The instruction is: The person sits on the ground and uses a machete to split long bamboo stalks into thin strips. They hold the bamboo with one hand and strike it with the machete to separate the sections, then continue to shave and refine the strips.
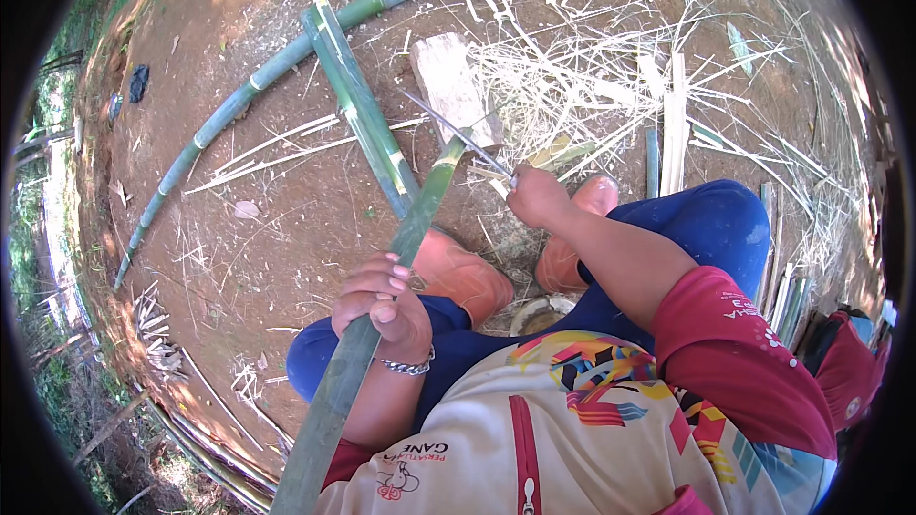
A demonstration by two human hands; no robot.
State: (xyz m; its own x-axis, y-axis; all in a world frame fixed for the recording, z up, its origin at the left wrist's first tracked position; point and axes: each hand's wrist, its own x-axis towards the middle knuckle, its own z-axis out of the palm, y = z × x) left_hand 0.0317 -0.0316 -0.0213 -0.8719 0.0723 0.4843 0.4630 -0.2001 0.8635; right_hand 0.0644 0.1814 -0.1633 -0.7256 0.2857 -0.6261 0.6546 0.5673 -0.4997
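My left hand (382,303), with a chain bracelet at the wrist, is closed around a length of green split bamboo (334,391). The bamboo slants from the lower edge, past my lap, up to a wooden block (447,76) on the ground. My right hand (536,198) is closed on the handle of a long thin-bladed knife (441,120); the fist mostly hides the handle. The blade points up and to the left, crossing the bamboo's far end beside the block. I cannot tell whether its edge is into the bamboo.
Another green bamboo piece (358,110) lies across a long bamboo pole (286,59) on the bare earth. Pale shavings (563,86) heap right of the block, near upright pale strips (675,129). Short cut pieces (157,334) are piled at the left. Orange shoes (458,277) are between my knees.
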